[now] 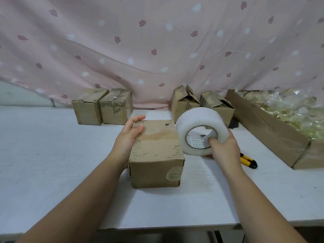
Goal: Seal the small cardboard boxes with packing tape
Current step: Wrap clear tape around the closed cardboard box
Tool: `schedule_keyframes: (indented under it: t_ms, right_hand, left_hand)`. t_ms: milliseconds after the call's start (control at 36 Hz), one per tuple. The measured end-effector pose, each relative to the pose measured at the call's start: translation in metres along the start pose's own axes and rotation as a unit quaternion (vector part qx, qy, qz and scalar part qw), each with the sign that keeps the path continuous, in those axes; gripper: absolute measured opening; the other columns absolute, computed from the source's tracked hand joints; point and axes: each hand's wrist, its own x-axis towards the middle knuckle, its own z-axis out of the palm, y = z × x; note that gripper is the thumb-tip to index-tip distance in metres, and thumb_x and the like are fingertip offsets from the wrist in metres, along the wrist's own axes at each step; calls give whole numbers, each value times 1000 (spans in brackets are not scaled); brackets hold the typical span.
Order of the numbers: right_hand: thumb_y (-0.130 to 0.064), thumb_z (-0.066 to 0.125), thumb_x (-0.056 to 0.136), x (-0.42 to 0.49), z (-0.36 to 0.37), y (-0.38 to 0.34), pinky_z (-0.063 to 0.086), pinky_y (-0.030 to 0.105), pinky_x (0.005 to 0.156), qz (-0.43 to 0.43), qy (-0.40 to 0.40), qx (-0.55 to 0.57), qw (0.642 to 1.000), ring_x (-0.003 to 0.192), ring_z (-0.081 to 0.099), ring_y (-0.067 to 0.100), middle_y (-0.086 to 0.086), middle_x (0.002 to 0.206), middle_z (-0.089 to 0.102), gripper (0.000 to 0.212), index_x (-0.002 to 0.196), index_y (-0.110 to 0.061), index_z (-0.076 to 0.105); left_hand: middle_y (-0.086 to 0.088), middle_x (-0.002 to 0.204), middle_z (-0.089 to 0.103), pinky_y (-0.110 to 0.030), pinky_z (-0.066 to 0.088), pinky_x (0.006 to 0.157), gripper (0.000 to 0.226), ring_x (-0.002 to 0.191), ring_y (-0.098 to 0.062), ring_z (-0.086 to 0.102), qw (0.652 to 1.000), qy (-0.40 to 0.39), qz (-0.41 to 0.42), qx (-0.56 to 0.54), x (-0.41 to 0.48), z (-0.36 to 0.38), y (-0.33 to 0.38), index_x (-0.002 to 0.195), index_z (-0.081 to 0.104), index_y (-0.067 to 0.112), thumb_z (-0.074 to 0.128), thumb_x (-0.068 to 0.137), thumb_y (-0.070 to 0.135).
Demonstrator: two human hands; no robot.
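A small worn cardboard box [156, 155] stands on the white table [52, 163] in front of me, its top flaps down and a scrap of old tape on its front right corner. My left hand [130, 132] rests on the box's top left edge, fingers nearly straight. My right hand [221, 145] grips a wide roll of clear packing tape [198, 127], thumb inside the core, held just right of the box and above the table.
Two closed small boxes [102, 106] stand at the back left, and two with loose flaps [201, 104] at the back right. A yellow-and-black utility knife [249, 161] lies right of my right hand. A long carton of plastic-wrapped items [273, 128] fills the right side. A pink curtain hangs behind.
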Motion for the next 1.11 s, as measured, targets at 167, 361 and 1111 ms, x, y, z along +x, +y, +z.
schedule_keyframes:
  t_ms: [167, 361, 1111]
  right_hand:
    - [-18, 62, 90, 3, 0, 4, 49, 34, 79, -3, -15, 3, 1000, 90, 55, 16, -7, 94, 59, 32, 114, -33, 46]
    - [-20, 62, 90, 2, 1, 1, 52, 40, 85, 16, -24, -4, 1000, 92, 57, 20, -5, 94, 60, 29, 116, -26, 52]
    - [-22, 60, 91, 1, -10, 1, 42, 33, 67, -6, 16, -34, 999, 83, 56, 22, -2, 91, 58, 30, 118, -23, 48]
  left_hand:
    - [-2, 145, 36, -28, 36, 100, 50, 130, -20, 40, 902, 80, 118, 409, 13, -12, 11, 138, 42, 30, 61, 92, 30]
    - [-7, 159, 20, -44, 24, 114, 62, 144, -27, 22, 720, -117, 105, 676, 3, 47, 46, 136, 50, 20, 37, 93, 63]
    - [2, 163, -2, -36, 5, 120, 100, 149, -15, -2, 696, -162, 38, 698, 2, 8, 33, 155, 1, 16, 23, 71, 65]
